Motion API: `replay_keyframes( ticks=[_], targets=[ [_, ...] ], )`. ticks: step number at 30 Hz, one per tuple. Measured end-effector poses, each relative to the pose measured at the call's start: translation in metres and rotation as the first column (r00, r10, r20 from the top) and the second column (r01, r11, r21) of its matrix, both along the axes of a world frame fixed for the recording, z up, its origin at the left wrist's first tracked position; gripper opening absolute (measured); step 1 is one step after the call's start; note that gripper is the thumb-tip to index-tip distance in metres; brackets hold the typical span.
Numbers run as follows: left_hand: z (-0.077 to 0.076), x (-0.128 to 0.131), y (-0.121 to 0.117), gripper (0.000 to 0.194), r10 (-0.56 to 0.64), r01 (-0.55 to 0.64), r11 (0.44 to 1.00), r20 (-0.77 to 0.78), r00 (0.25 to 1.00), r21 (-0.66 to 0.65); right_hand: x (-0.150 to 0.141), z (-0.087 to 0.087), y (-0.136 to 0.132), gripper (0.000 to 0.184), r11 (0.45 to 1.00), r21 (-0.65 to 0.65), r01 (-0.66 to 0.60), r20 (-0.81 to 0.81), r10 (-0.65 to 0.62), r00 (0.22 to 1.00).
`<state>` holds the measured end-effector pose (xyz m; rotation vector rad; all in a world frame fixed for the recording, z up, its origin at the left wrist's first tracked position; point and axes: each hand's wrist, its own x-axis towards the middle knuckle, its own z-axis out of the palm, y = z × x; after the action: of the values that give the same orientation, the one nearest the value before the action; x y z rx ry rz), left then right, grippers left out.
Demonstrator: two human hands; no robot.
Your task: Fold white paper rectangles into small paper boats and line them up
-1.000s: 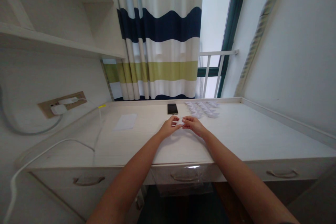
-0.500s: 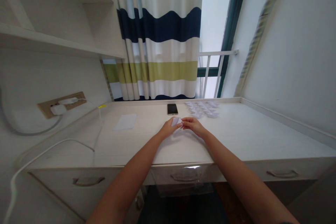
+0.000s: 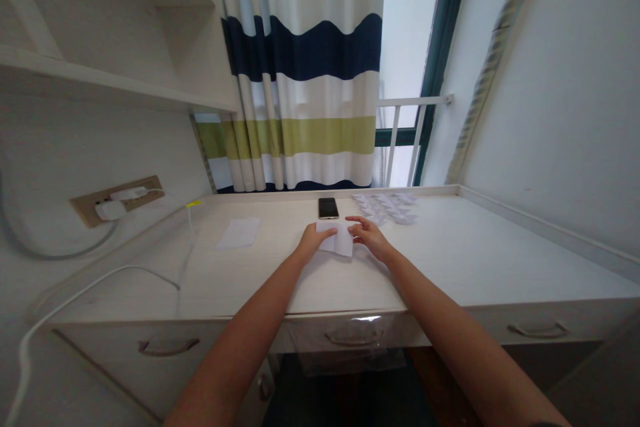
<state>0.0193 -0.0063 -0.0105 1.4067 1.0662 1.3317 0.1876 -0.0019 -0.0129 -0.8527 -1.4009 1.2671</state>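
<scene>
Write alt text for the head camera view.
The left hand rests on a white paper sheet on a pale desk, with the right hand at its other edge. A black phone and a cluster of folded paper pieces lie beyond.

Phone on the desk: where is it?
In the head view, the smartphone lies near the desk's back edge, beyond the paper between left hand and right hand, with folded paper pieces to its right and a white sheet to its left.

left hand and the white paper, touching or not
Touching: the head view shows the left hand with its fingers lying over the near corner of the white paper.
</scene>
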Motion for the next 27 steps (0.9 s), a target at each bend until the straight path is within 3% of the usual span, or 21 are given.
replay_keyframes(
  ticks=[3, 8, 12, 21, 27],
  targets=[
    [0.000, 0.000, 0.000, 0.033, 0.033, -0.033, 0.999, -0.012, 0.999, 0.002, -0.001, 0.000, -0.002, 0.045, 1.000, -0.021, -0.008, 0.032, 0.008, 0.999],
    [0.000, 0.000, 0.000, 0.032, 0.099, -0.099, 0.995, -0.038, 0.994, 0.011, -0.003, 0.002, -0.005, 0.027, 0.996, 0.006, -0.083, 0.041, 0.083, 0.996],
    [0.000, 0.000, 0.000, 0.031, 0.097, -0.097, 0.995, -0.015, 0.995, -0.002, -0.002, 0.001, -0.002, 0.035, 0.994, -0.004, -0.113, 0.036, 0.113, 0.993],
    [0.006, -0.004, -0.002, 0.033, -0.042, 0.044, 0.995, 0.019, 0.999, -0.092, -0.003, -0.004, 0.004, 0.026, 0.996, 0.089, -0.015, 0.140, 0.003, 0.990],
    [0.002, -0.003, 0.000, 0.011, -0.007, 0.005, 1.000, -0.076, 0.997, -0.030, -0.007, -0.009, 0.004, 0.022, 0.991, 0.133, -0.015, 0.244, -0.018, 0.969]
  ],
)
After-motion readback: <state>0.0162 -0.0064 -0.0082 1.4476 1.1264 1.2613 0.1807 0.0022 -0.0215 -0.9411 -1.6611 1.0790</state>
